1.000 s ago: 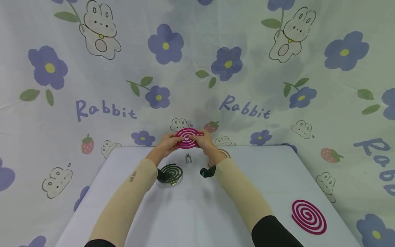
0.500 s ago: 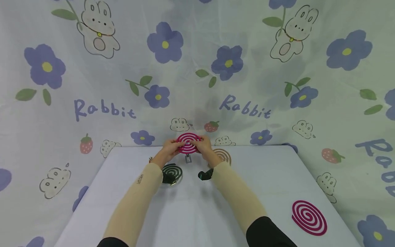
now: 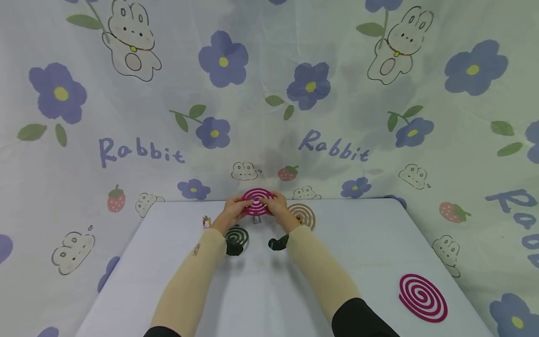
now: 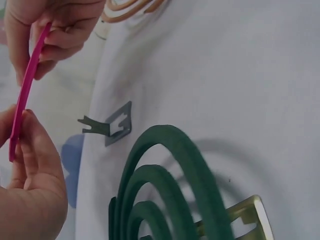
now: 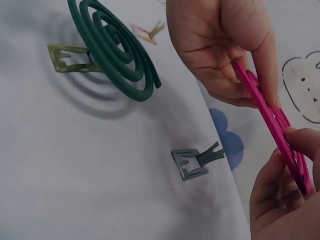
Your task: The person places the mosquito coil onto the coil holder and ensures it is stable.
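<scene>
A pink mosquito coil [image 3: 258, 190] is held up between both hands near the table's far edge. My left hand [image 3: 229, 214] pinches its left side, thumb on the near face and fingers behind. Opposite, my right hand [image 3: 277, 207] pinches the right side likewise. Just below the coil in the head view stands a small silver metal coil stand [image 3: 256, 219], its forked tab [image 5: 212, 156] pointing up. Both wrist views show the coil nearly edge-on, apart from the tab. A dark green coil [image 5: 125, 75] sits raised on a gold stand [image 4: 261, 216], near my left wrist.
A tan coil [image 3: 310, 216] stands at the back, right of my right hand. Left of my left hand is a small red-and-white stand [image 3: 206, 222]. Another pink coil [image 3: 422, 298] lies flat at the table's right. A printed cloth [image 3: 261, 93] hangs behind the white table [image 3: 366, 243].
Both hands have lowered the pink coil toward the silver stand, and it now overlaps the tab in the head view. The red-and-white stand and tan coil have come into fuller sight.
</scene>
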`<state>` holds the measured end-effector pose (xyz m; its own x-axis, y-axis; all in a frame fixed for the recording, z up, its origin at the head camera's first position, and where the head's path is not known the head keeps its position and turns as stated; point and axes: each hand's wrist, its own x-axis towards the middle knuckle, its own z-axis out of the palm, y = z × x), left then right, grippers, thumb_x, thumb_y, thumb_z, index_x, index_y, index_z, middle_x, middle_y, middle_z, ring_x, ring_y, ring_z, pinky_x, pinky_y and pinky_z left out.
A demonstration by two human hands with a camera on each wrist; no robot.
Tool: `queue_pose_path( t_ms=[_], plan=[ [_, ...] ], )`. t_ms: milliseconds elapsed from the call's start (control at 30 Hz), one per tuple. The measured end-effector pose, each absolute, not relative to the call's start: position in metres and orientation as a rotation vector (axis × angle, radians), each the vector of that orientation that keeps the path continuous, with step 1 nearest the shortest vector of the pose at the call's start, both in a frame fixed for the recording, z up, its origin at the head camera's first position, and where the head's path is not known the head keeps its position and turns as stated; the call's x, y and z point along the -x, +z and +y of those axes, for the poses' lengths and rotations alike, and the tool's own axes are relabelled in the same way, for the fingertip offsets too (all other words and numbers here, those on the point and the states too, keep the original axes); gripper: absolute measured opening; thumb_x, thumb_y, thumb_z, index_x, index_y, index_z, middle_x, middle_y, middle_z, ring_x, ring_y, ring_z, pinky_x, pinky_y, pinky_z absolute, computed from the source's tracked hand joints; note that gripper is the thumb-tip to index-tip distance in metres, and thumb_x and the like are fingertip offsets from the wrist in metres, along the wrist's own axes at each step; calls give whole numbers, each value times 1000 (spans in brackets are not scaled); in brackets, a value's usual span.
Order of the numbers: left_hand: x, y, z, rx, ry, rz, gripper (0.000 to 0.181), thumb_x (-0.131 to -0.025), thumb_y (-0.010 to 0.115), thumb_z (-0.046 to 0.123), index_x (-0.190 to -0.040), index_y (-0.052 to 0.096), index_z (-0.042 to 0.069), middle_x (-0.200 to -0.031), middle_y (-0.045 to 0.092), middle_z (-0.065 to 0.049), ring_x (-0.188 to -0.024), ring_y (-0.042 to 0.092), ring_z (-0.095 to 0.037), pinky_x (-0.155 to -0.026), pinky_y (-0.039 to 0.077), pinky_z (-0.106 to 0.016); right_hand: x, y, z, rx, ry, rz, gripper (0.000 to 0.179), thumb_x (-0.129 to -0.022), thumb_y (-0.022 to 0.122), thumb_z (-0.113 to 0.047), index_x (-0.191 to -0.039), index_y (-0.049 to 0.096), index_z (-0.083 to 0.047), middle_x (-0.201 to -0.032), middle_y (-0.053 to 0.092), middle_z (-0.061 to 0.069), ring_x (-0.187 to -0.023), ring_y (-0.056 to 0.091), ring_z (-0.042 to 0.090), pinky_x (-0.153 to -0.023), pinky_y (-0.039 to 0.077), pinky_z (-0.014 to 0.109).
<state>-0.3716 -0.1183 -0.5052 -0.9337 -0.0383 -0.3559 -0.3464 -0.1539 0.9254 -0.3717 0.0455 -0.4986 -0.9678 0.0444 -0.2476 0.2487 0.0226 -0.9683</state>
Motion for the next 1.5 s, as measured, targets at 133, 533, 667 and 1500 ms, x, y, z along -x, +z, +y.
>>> queue_pose_path(
  t_ms=[133, 533, 667, 1500],
  plan=[
    [366, -513, -116, 476, 2201, 1859, 46, -89, 72, 13, -129, 53, -1, -98, 59, -6, -75, 57, -11, -64, 50, -22, 369, -509, 47, -336, -2031, 2160, 52, -87, 75, -17, -132, 54, -3, -120, 59, 16, -83, 63, 18, -62, 54, 26],
    [362, -520, -118, 521, 2143, 1957, 48, -88, 73, 12, -129, 54, -3, -105, 63, -10, -78, 60, -11, -63, 50, -22, 368, -525, 42, -348, -2053, 2142, 53, -86, 75, -16, -133, 54, -4, -123, 59, 16, -85, 62, 17, -61, 52, 25],
    [361, -519, -118, 515, 2112, 1987, 48, -88, 72, 12, -130, 54, -3, -116, 61, -14, -83, 60, -13, -65, 51, -23, 370, -528, 40, -366, -2052, 2142, 55, -86, 76, -15, -135, 53, -4, -124, 58, 16, -86, 61, 17, -63, 52, 25],
    [363, -532, -124, 463, 2019, 2098, 50, -86, 75, 11, -130, 55, -3, -116, 59, -15, -75, 54, -12, -61, 47, -24, 367, -542, 37, -371, -2094, 2116, 51, -84, 78, -15, -129, 56, -3, -125, 59, 17, -100, 60, 23, -77, 54, 32]
  ],
)
